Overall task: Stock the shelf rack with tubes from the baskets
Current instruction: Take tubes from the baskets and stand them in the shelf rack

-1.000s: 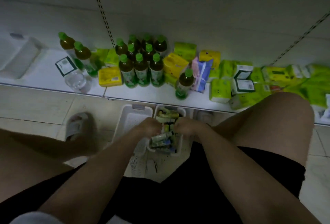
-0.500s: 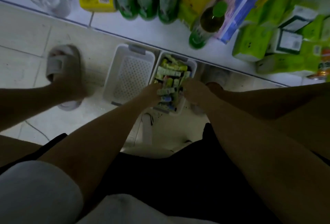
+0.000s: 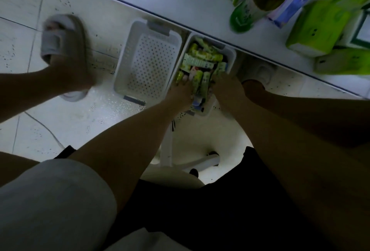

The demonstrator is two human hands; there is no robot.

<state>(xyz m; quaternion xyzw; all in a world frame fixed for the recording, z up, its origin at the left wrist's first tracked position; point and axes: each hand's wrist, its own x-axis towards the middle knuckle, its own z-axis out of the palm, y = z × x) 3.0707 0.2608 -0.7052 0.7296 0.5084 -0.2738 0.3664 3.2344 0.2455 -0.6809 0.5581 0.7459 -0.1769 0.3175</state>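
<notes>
Two white baskets stand side by side on the floor against the shelf rack (image 3: 180, 8). The left basket (image 3: 124, 66) is perforated and holds nothing. The right basket (image 3: 232, 54) is piled with green, white and blue tubes (image 3: 200, 60). Both hands reach down into the near half of this basket. My left hand (image 3: 180, 93) curls into the pile from the left, its fingertips on the tubes. My right hand (image 3: 227, 85) closes in from the right. A bundle of upright tubes (image 3: 201, 82) sits clasped between the two hands. The fingers' undersides are hidden.
The lowest shelf board carries a green bottle (image 3: 246, 10), green tissue packs (image 3: 316, 28) and a blue-pink packet (image 3: 290, 4). My slippered foot (image 3: 60, 50) stands left of the baskets. A white stool base (image 3: 192, 163) lies under me on the tiled floor.
The view has tipped further down, so most shelf goods slid out at the top. Both hands stay in the right basket, pressed closer around the tubes.
</notes>
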